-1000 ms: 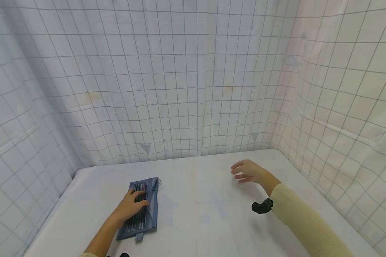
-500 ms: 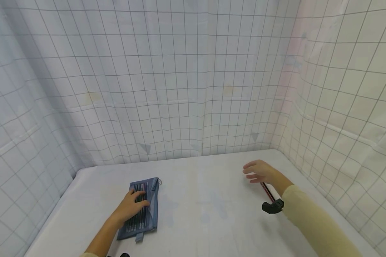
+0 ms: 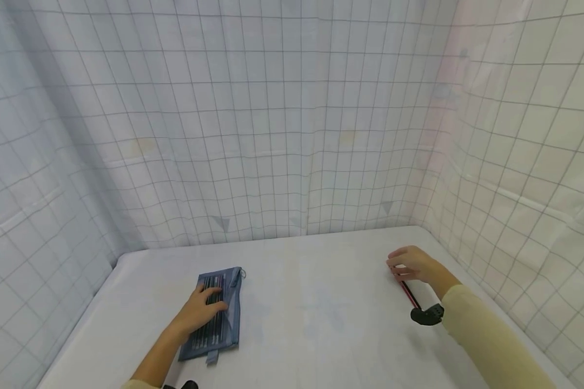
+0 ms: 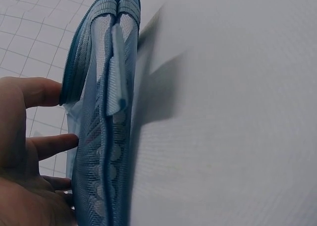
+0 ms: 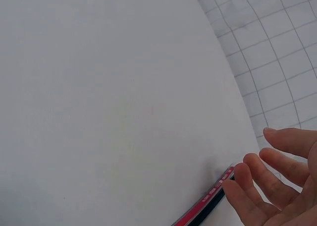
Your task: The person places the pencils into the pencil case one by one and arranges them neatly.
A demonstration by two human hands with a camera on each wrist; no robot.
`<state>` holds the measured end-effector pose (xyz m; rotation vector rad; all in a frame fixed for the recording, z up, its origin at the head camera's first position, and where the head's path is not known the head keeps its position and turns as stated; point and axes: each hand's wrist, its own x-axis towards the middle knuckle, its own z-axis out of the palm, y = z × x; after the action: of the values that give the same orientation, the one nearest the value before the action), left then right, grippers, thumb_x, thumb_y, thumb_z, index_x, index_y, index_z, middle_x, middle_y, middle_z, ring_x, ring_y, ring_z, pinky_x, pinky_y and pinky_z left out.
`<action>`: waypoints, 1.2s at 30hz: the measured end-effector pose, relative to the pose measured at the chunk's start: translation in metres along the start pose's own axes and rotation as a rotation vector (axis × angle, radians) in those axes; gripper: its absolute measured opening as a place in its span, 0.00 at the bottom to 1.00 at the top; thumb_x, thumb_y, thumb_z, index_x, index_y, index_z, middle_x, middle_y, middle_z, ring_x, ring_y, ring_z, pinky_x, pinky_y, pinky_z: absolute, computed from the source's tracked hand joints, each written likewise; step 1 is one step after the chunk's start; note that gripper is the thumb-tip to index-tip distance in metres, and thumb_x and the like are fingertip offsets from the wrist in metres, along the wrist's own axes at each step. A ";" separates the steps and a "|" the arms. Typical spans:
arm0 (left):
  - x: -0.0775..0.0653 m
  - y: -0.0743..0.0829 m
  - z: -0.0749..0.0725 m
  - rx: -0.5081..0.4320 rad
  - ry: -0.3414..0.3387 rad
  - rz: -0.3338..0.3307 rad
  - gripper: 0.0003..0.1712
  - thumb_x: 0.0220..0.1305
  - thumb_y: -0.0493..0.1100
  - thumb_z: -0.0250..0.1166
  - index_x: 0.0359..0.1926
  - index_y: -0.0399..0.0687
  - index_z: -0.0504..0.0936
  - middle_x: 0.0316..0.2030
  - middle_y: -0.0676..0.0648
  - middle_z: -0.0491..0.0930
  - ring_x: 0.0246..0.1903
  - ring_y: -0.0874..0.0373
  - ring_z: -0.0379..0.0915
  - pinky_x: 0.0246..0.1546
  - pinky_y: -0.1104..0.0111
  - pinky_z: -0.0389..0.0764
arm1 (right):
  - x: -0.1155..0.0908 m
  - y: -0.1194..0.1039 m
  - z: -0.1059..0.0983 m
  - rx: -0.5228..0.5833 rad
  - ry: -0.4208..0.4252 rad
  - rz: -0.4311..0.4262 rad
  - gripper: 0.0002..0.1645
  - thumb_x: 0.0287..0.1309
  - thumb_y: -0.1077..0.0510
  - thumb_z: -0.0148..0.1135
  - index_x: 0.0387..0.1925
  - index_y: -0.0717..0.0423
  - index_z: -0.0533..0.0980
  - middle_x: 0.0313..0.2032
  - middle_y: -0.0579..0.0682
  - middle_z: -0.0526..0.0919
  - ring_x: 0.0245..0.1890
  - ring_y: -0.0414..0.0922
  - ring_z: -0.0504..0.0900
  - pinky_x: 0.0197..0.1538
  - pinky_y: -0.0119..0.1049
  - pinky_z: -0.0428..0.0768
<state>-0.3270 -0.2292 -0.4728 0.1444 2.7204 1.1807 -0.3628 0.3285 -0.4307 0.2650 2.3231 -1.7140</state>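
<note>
A blue mesh pencil case (image 3: 232, 321) with a zip lies on the left of the white table, with several pencils showing through it. My left hand (image 3: 197, 312) rests on it with its fingers spread; in the left wrist view the fingertips touch the side of the case (image 4: 106, 141). Far to the right, my right hand (image 3: 412, 263) is over a slim red-and-black pencil (image 3: 410, 294) with white marks. In the right wrist view its fingers are loosely bent close to the pencil (image 5: 203, 206), the thumb apart; whether they touch is hard to tell.
The white table (image 3: 302, 302) spans between the two hands. White grid-patterned curtains (image 3: 272, 135) hang behind it and along both sides. A black wrist camera (image 3: 427, 315) sits below the right wrist, close to the pencil's near end.
My right hand has moved to the right and slightly down, over the red-and-black pencil, which has come into view beneath it. The left hand has stayed on the pencil case.
</note>
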 end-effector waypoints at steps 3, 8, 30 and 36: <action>0.000 0.002 0.000 -0.005 0.002 0.001 0.40 0.69 0.51 0.64 0.72 0.30 0.66 0.75 0.17 0.39 0.71 0.15 0.36 0.64 0.25 0.48 | 0.000 0.005 -0.005 -0.011 0.019 0.017 0.29 0.70 0.66 0.61 0.66 0.77 0.65 0.52 0.64 0.81 0.46 0.52 0.85 0.51 0.47 0.85; -0.001 0.000 0.002 -0.009 0.004 -0.002 0.40 0.69 0.51 0.65 0.72 0.30 0.66 0.74 0.17 0.39 0.71 0.15 0.35 0.64 0.26 0.48 | 0.000 0.013 -0.011 -0.049 0.044 0.037 0.29 0.70 0.65 0.63 0.64 0.77 0.67 0.48 0.60 0.83 0.44 0.50 0.84 0.48 0.44 0.85; -0.003 0.001 0.002 -0.022 -0.001 0.023 0.38 0.70 0.50 0.63 0.72 0.29 0.66 0.75 0.18 0.39 0.71 0.15 0.35 0.64 0.25 0.48 | 0.011 0.039 0.008 -0.564 0.264 -0.218 0.18 0.51 0.66 0.71 0.45 0.70 0.85 0.39 0.61 0.87 0.27 0.46 0.82 0.29 0.39 0.82; -0.003 0.002 0.001 -0.022 0.002 0.019 0.38 0.70 0.50 0.63 0.72 0.29 0.66 0.75 0.18 0.39 0.71 0.15 0.35 0.64 0.25 0.47 | 0.010 0.035 0.012 -0.620 0.299 -0.223 0.16 0.50 0.64 0.68 0.43 0.67 0.87 0.40 0.60 0.87 0.30 0.49 0.79 0.28 0.39 0.78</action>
<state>-0.3242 -0.2275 -0.4715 0.1664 2.7120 1.2161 -0.3609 0.3271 -0.4688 0.1518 3.0609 -0.9920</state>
